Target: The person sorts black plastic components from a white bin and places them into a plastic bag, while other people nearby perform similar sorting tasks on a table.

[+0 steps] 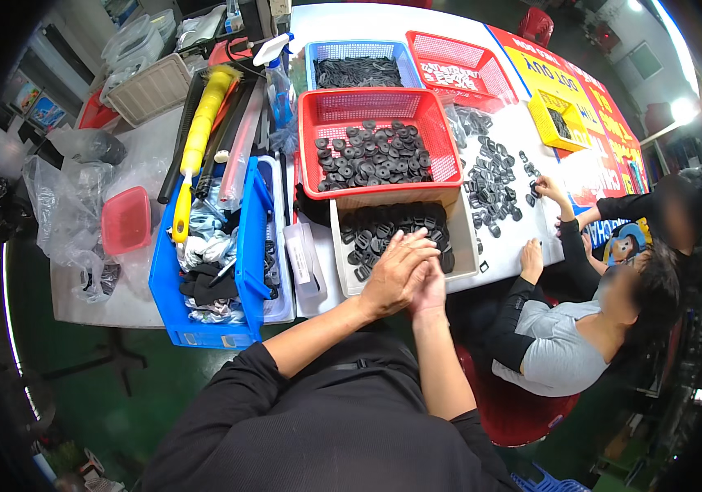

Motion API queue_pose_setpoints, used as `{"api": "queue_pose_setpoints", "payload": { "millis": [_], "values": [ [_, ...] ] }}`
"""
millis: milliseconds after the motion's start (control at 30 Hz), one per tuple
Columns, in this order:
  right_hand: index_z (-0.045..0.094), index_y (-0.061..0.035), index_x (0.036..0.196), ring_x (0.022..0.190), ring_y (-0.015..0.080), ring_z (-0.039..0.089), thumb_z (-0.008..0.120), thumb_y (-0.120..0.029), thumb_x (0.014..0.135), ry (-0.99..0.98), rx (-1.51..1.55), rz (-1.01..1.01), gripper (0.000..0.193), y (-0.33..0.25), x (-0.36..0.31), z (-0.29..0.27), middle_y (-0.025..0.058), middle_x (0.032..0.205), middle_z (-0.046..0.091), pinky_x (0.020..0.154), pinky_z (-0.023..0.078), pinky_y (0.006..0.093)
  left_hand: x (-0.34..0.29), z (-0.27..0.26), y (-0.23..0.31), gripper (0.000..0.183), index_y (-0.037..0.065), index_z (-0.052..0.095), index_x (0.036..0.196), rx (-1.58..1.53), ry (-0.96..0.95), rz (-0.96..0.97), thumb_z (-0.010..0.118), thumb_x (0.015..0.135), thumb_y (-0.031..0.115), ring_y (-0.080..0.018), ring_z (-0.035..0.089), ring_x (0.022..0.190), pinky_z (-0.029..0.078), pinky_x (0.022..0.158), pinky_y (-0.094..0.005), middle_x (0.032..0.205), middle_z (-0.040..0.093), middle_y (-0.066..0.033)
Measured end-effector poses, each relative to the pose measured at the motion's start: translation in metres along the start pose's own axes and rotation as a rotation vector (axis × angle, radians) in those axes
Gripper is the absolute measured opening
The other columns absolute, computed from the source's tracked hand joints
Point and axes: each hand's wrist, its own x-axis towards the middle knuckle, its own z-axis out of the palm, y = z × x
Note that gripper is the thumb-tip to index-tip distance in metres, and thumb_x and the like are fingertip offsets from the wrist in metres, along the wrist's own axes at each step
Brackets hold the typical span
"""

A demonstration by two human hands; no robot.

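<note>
A black shirt (326, 435) fills the bottom centre of the frame. Above it, the left hand (394, 277) lies pressed over the right hand (430, 291), fingers together; I cannot tell whether anything sits between the palms. Both are over the near edge of a beige box (461, 225) at the centre, its long axis running left to right, its open side up. The black plastic pieces (374, 223) inside point in mixed directions. Just beyond stands a red basket (444, 139) of black discs (376, 160). A blue bin (203, 334) is left of centre; at right, a co-worker's hand (551, 190) touches loose black pieces.
</note>
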Motion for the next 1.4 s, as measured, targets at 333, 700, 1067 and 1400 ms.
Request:
{"api": "queue_pose_setpoints", "payload": {
  "millis": [333, 700, 1067, 1400],
  "values": [
    [0.055, -0.0056, 0.090, 0.053, 0.0058, 0.042, 0.051, -0.021, 0.097, 0.230, -0.144, -0.288, 0.017, -0.182, 0.000, 0.002, -0.0021, 0.070, 0.050, 0.041, 0.030, 0.0195, -0.040, -0.032, -0.049, 0.020, 0.002, 0.060, 0.108, 0.048, 0.091, -0.256, 0.049, 0.093, 0.011, -0.0335, 0.060, 0.099, 0.047, 0.088, -0.0404, 0.107, 0.061, -0.0176],
    [0.040, -0.0140, 0.062, 0.046, 0.0113, 0.024, 0.052, -0.033, 0.089, 0.469, -0.102, -0.261, 0.035, -0.239, 0.009, -0.036, -0.0020, 0.056, 0.029, 0.039, 0.014, 0.0264, -0.061, -0.012, -0.062, 0.018, 0.007, 0.063, 0.103, 0.317, 0.103, -0.085, 0.059, 0.088, 0.017, -0.0251, 0.062, 0.083, 0.049, 0.074, -0.0370, 0.089, 0.064, -0.0065],
    [0.060, -0.0046, 0.091, 0.076, 0.0254, 0.059, 0.060, -0.012, 0.086, 0.507, -0.210, -0.446, 0.009, -0.239, -0.005, -0.031, 0.0091, 0.081, 0.059, 0.067, 0.048, 0.0360, -0.035, -0.018, -0.043, 0.019, 0.002, 0.062, 0.104, 0.094, 0.040, -0.309, 0.051, 0.090, 0.004, -0.0278, 0.062, 0.088, 0.049, 0.080, -0.0357, 0.091, 0.065, -0.0128],
    [0.058, 0.0034, 0.103, 0.106, 0.0318, 0.057, 0.048, -0.015, 0.094, 0.437, -0.128, -0.527, 0.022, -0.231, -0.040, -0.025, 0.0193, 0.104, 0.060, 0.094, 0.048, 0.0404, -0.003, -0.023, -0.058, 0.021, 0.001, 0.062, 0.105, 0.124, 0.043, -0.352, 0.051, 0.087, -0.002, -0.0234, 0.062, 0.086, 0.049, 0.078, -0.0318, 0.091, 0.064, -0.0123]
  ]
}}
